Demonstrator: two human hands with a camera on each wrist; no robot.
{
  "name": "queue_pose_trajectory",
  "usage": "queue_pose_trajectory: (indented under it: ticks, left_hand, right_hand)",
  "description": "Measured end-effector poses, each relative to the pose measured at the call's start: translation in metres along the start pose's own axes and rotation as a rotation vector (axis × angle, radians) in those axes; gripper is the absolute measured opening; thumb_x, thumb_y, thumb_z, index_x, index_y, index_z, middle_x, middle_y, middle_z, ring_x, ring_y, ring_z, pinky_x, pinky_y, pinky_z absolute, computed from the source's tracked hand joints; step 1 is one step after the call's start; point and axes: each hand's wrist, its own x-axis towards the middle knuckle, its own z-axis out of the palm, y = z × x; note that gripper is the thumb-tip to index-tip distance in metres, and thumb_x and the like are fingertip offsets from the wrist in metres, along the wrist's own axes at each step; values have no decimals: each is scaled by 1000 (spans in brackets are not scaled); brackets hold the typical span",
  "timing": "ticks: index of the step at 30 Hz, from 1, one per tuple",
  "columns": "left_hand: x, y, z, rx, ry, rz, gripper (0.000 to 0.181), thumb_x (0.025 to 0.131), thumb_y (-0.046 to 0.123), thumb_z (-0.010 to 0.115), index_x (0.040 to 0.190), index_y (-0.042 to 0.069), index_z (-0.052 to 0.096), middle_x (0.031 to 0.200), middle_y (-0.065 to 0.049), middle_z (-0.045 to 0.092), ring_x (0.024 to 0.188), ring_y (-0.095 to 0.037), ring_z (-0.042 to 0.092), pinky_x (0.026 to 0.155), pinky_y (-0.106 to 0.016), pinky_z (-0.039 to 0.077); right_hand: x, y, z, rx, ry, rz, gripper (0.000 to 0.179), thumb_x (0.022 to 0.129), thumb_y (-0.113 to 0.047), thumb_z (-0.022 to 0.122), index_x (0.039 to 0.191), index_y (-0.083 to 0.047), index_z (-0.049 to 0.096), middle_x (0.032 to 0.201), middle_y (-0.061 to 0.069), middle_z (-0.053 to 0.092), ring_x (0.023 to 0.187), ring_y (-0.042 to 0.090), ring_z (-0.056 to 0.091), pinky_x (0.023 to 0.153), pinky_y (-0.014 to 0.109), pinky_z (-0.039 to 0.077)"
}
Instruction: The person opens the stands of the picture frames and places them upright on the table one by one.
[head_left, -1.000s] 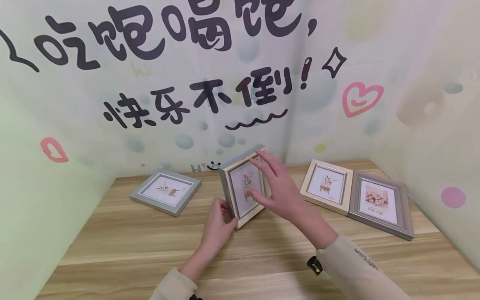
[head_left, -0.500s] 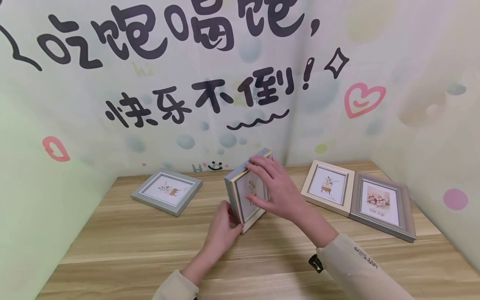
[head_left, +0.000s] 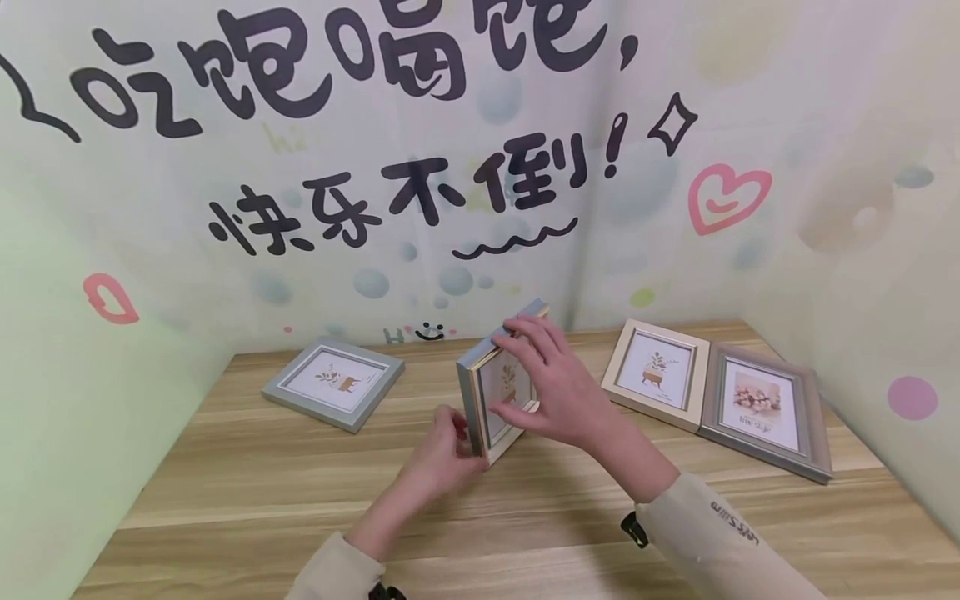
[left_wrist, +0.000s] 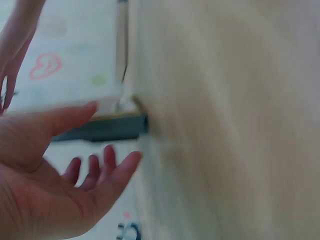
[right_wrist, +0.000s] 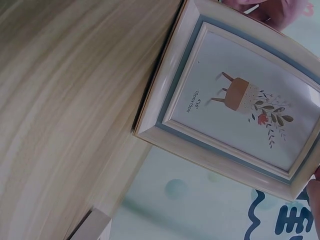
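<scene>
Two picture frames stand upright back to back at mid-table, angled toward the right. The cream picture frame (head_left: 504, 442) faces me, with a potted-plant print that shows large in the right wrist view. Behind it is a blue-grey picture frame (head_left: 468, 408), visible along the top and left side. My right hand (head_left: 566, 392) holds both from above, fingers over the top edge and thumb across the front. By the lower left corner is my left hand (head_left: 442, 457). In the left wrist view its thumb overlaps the front, while its fingers (left_wrist: 117, 177) are spread apart from the back.
Another blue-grey picture frame (head_left: 372, 398) lies flat on the wooden table (head_left: 300, 500) to the left. At right a cream frame (head_left: 696, 379) and a brown-grey frame (head_left: 808, 417) lie side by side. A printed backdrop (head_left: 420, 275) rises behind the table.
The upright pair has shifted slightly right and toward me. My left hand has loosened from the lower left corner; my right fingers have moved over the top edge.
</scene>
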Motion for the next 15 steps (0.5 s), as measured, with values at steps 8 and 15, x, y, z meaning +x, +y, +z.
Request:
queue_pose_trajectory:
  ticks: [8, 15]
  left_hand:
    - [10, -2, -25, -40, -55, -35, 31, 87, -2, 67, 113, -3, 51, 110, -19, 60, 99, -30, 63, 90, -46, 56]
    - [18, 1, -27, 1, -18, 26, 23, 89, -1, 62, 111, 0, 55, 113, -18, 63, 101, -30, 66, 93, -47, 56]
  right_hand:
    - [-1, -3, 0, -23, 11, 5, 85, 76, -64, 71, 136, -8, 49, 141, 16, 48, 133, 34, 39, 110, 51, 45]
    - [3, -7, 6, -28, 64, 5, 89, 80, -76, 59, 130, -3, 47, 137, 20, 46, 128, 36, 40, 107, 52, 45]
